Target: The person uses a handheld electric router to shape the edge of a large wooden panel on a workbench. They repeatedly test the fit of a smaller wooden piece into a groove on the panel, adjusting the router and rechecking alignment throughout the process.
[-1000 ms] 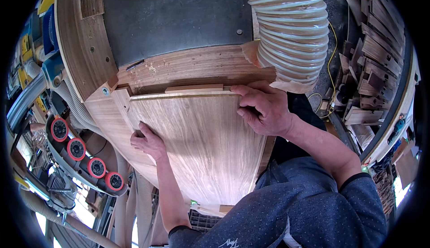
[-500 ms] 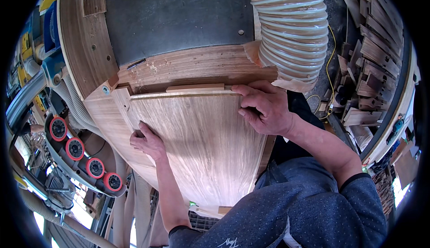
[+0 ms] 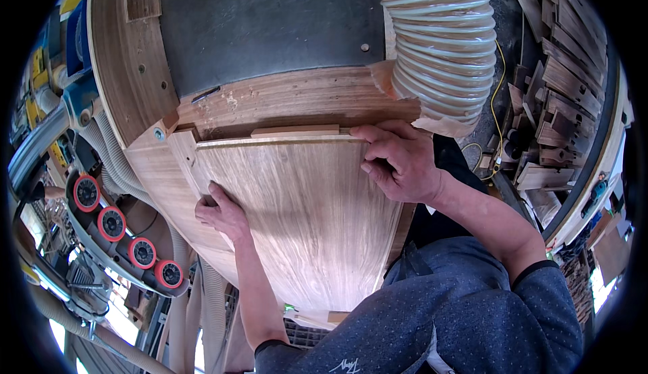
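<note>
A broad, pale-brown wooden panel (image 3: 307,219) lies flat in front of me, its far edge against a wooden ledge. My left hand (image 3: 223,215) grips the panel's left edge, with the thumb pointing away from me and the fingers curled over the side. At the far right corner my right hand (image 3: 399,161) is closed on the panel, fingertips bent over its far edge. What lies under its fingers is partly hidden. A thin wooden strip (image 3: 295,131) sits along the far edge, left of my right hand.
Beyond the ledge (image 3: 290,97) is a dark grey board (image 3: 270,23). A ribbed, clear hose (image 3: 442,43) comes down at the far right. Red-rimmed rollers (image 3: 111,223) stand at left beside grey hoses. Stacked wood offcuts (image 3: 563,97) and a yellow cord (image 3: 500,97) lie at right.
The view has shifted very slightly. Both hands and the panel keep the same places.
</note>
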`<state>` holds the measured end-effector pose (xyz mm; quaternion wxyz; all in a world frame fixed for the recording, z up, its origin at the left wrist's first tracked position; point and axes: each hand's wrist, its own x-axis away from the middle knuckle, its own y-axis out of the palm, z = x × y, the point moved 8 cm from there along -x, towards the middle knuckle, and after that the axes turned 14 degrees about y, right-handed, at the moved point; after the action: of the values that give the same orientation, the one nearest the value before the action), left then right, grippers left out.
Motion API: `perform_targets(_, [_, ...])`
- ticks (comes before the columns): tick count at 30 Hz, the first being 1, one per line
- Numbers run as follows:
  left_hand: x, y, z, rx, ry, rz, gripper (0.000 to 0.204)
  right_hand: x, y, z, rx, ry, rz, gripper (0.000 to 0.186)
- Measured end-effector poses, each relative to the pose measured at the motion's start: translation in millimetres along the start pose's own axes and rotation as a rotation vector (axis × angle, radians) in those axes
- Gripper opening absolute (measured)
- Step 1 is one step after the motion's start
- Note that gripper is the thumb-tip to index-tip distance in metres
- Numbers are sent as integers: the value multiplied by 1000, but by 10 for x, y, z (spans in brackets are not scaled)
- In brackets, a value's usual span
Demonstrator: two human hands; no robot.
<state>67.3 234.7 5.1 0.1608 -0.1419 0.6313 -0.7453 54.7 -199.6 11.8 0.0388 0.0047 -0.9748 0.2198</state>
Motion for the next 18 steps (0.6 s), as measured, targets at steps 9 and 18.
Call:
perform_targets(9, [47,-25,89,-20,-14,69,76,19,-5,-52,35,9,58,35])
perform_targets(18, [93,-66,230,-56,-69,50,77,47,-28,-43,7,-14,135,29])
